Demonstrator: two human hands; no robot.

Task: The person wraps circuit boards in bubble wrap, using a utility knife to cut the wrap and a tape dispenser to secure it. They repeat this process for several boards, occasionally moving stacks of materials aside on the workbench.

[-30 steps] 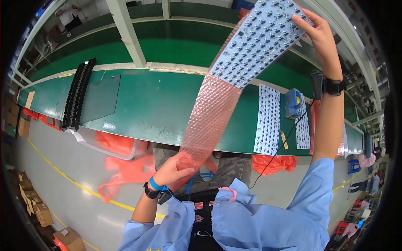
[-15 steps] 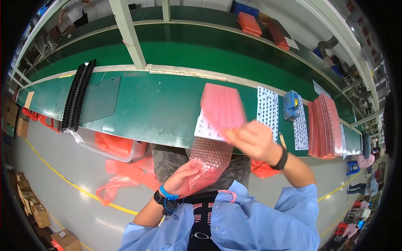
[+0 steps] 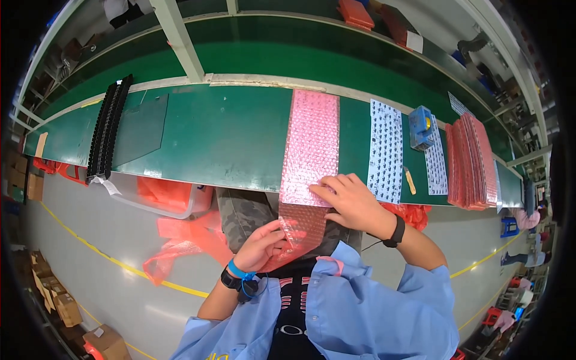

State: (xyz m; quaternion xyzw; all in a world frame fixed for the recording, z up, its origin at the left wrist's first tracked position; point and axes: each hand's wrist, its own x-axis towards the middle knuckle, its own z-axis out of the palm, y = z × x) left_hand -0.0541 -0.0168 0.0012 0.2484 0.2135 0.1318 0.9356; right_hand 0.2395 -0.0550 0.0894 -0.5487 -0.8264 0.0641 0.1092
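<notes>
A long strip of pink bubble wrap (image 3: 313,144) lies flat over a white dotted panel at the front of the green workbench, so the panel shows only faintly through it. The strip's loose end (image 3: 303,225) hangs off the bench edge over my lap. My left hand (image 3: 262,245) is closed on that hanging end. Resting on the wrap near the panel's front right corner is my right hand (image 3: 354,204), fingers apart and laid on the surface.
Right of the wrap lie a white dotted panel (image 3: 386,150), a blue box-shaped tool (image 3: 422,129), a cutter (image 3: 410,181), another panel (image 3: 437,162) and a stack of pink-wrapped panels (image 3: 471,162). A black slotted rack (image 3: 109,129) stands left. Below is a plastic bin (image 3: 195,201).
My right hand has come down from a raised, blurred fold of wrap to rest on it. The fold now lies flat across the panel. My left hand keeps hold of the loose end.
</notes>
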